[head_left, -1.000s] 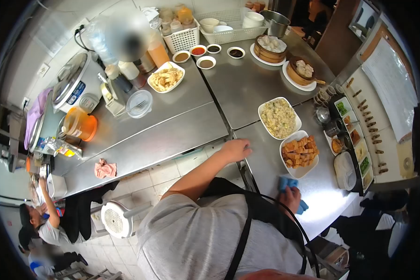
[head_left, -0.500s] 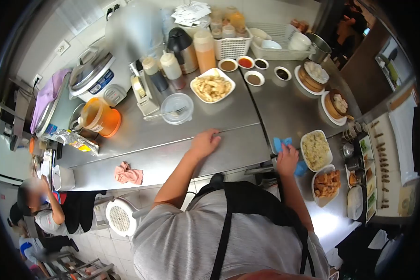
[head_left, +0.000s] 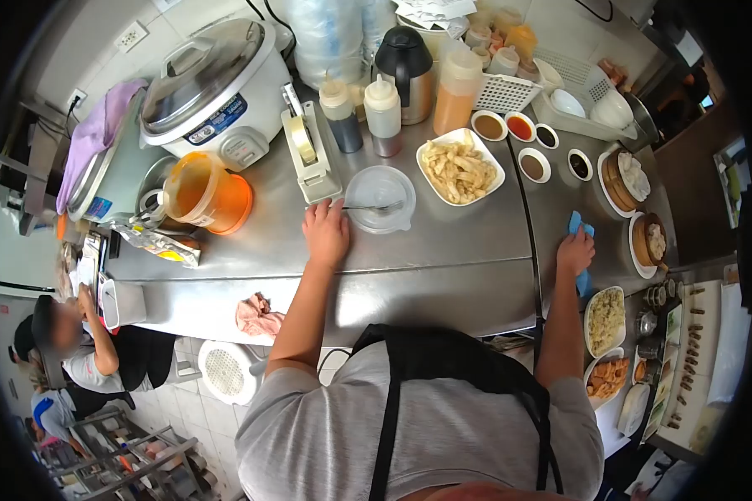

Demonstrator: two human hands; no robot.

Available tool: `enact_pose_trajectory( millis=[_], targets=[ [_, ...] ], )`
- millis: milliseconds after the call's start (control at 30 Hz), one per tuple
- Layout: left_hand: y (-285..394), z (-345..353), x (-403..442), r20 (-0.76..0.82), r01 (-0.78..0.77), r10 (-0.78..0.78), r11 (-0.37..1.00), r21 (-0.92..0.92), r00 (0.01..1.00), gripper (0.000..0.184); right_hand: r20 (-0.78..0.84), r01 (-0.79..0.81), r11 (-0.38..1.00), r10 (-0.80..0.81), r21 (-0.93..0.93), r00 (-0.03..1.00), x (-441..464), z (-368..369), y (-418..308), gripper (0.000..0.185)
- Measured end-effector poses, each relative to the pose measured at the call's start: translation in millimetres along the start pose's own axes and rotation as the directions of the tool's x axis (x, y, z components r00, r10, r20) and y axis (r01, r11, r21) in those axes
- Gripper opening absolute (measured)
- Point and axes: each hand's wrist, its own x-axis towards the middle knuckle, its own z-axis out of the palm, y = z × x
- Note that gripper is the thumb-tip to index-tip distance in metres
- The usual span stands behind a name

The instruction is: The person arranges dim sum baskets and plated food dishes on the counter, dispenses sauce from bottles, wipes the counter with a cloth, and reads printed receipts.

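Clutching blue cloth point(head_left: 584, 281), the curled right hand point(head_left: 576, 251) is near sauce bowls point(head_left: 534, 165), the left hand point(head_left: 327, 235) at a fork point(head_left: 376, 207), grip unclear.

Pale tiled floor point(head_left: 190, 409), tiled wall point(head_left: 113, 54), steel counter point(head_left: 443, 288), white stool point(head_left: 226, 372).

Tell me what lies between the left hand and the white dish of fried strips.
In the head view, a round clear lid with a fork separates left hand and dish.

White rice cooker point(head_left: 226, 125) (lid on), purple cloth point(head_left: 100, 152) left of it; black-topped flask point(head_left: 409, 79) near orange-filled bottle point(head_left: 457, 92).
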Motion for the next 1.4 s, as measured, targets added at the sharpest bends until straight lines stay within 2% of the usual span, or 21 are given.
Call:
enact_pose_trajectory(
  millis=[67, 167, 267, 333, 467, 500, 567, 667, 767, 800, 867, 933, 967, 1067, 1167, 1200, 1267, 1300, 1333, 1367, 1400],
  targets=[
    [-2.4, 10.0, 3.7, -0.005, -0.005, 0.005, 0.998, 0.063, 1.000, 0.028, -0.015, 0.041, 0.999, -0.041, 0.019, 0.999, -0.7, 3.1, 6.0, 0.033],
    [-2.7, 13.0, 10.3, 0.162, 0.067, -0.082, 0.993, 0.098, 0.983, 0.021, 0.007, 0.078, 0.997, -0.079, 0.027, 0.997, -3.8, -1.1, 8.2, 0.033],
    [-5.2, 18.5, 5.6, 0.034, -0.022, 0.022, 1.000, -0.008, 0.999, 0.011, -0.013, 0.143, 0.982, -0.142, 0.124, 0.990, -7.9, 1.8, 12.8, 0.032],
    [-6.6, 19.1, 2.4, 0.086, 0.122, -0.100, 0.946, -0.299, 0.991, 0.009, -0.013, 0.190, 0.956, -0.192, 0.222, 0.981, -14.5, -0.9, 12.4, 0.030],
    [-15.1, 13.0, -0.8, 0.228, 0.323, -0.229, 0.681, -0.657, 0.946, 0.014, 0.003, 0.257, 0.882, -0.281, 0.396, 0.960, -38.6, -4.7, 2.7, 0.026],
    [-14.2, 4.8, 1.2, 0.343, 0.434, -0.266, 0.541, -0.720, 0.901, 0.015, -0.002, 0.267, 0.867, -0.293, 0.420, 0.956, -44.7, -8.8, -3.9, 0.026],
    [-9.2, -16.0, 5.3, 0.565, 0.620, -0.269, 0.216, -0.754, 0.780, 0.017, -0.011, 0.285, 0.837, -0.317, 0.466, 0.948, -58.5, -21.7, -17.7, 0.025],
    [-15.8, -23.0, 3.7, 0.594, 0.633, -0.267, 0.089, -0.769, 0.759, 0.017, -0.042, 0.331, 0.800, -0.360, 0.501, 0.932, -66.2, -21.5, -22.1, 0.026],
    [-28.2, -28.9, -1.7, 0.425, 0.530, -0.409, 0.188, -0.827, 0.808, 0.019, -0.067, 0.368, 0.807, -0.382, 0.462, 0.922, -69.1, -23.1, -25.1, 0.026],
    [-37.8, -28.8, -2.3, 0.290, 0.490, -0.470, 0.389, -0.780, 0.834, 0.018, -0.066, 0.375, 0.818, -0.387, 0.436, 0.920, -69.9, -25.1, -25.8, 0.027],
    [-67.5, -25.6, -4.3, -0.002, 0.414, -0.496, 0.727, -0.548, 0.868, 0.019, -0.065, 0.388, 0.813, -0.401, 0.434, 0.914, -70.6, -25.7, -25.0, 0.027],
    [-92.4, -21.6, -6.4, -0.107, 0.440, -0.490, 0.845, -0.304, 0.865, 0.019, -0.057, 0.391, 0.817, -0.406, 0.424, 0.912, -70.9, -25.5, -25.5, 0.028],
    [-103.0, -20.5, -6.3, -0.161, 0.452, -0.477, 0.876, -0.171, 0.864, 0.020, -0.052, 0.387, 0.824, -0.403, 0.414, 0.914, -70.5, -25.7, -26.1, 0.028],
    [-110.2, -27.8, -4.5, -0.107, 0.536, -0.553, 0.831, -0.152, 0.826, 0.022, -0.051, 0.388, 0.823, -0.405, 0.415, 0.913, -69.7, -23.8, -24.7, 0.028],
    [-105.2, -34.0, -5.6, -0.180, 0.497, -0.481, 0.866, 0.060, 0.858, 0.022, -0.045, 0.403, 0.817, -0.423, 0.413, 0.905, -69.8, -18.1, -18.5, 0.028],
    [-97.2, -40.2, -3.1, -0.225, 0.476, -0.453, 0.877, 0.061, 0.863, 0.021, -0.043, 0.408, 0.816, -0.430, 0.410, 0.902, -69.7, -16.3, -19.3, 0.028],
    [-75.7, -40.0, 4.3, -0.331, 0.269, -0.274, 0.961, -0.060, 0.903, 0.020, 0.032, 0.377, 0.789, -0.447, 0.484, 0.894, -75.6, -25.3, -27.8, 0.026],
    [-59.4, -33.2, 9.9, -0.306, 0.136, -0.192, 0.972, -0.193, 0.932, 0.019, 0.070, 0.357, 0.778, -0.454, 0.517, 0.889, -80.6, -33.5, -34.2, 0.026],
    [-42.9, -21.5, 15.5, -0.263, 0.047, -0.124, 0.958, -0.283, 0.957, 0.018, 0.131, 0.350, 0.713, -0.524, 0.607, 0.842, -88.6, -44.3, -48.1, 0.024],
    [-25.3, -22.5, 24.7, -0.128, -0.016, -0.033, 0.931, -0.364, 0.991, 0.018, 0.185, 0.325, 0.646, -0.592, 0.691, 0.785, -100.3, -57.1, -68.2, 0.023],
    [-12.7, -12.6, 33.5, -0.060, -0.071, 0.053, 0.937, -0.341, 0.997, 0.019, 0.171, 0.363, 0.590, -0.660, 0.721, 0.731, -113.5, -70.8, -91.4, 0.022]
  ],
)
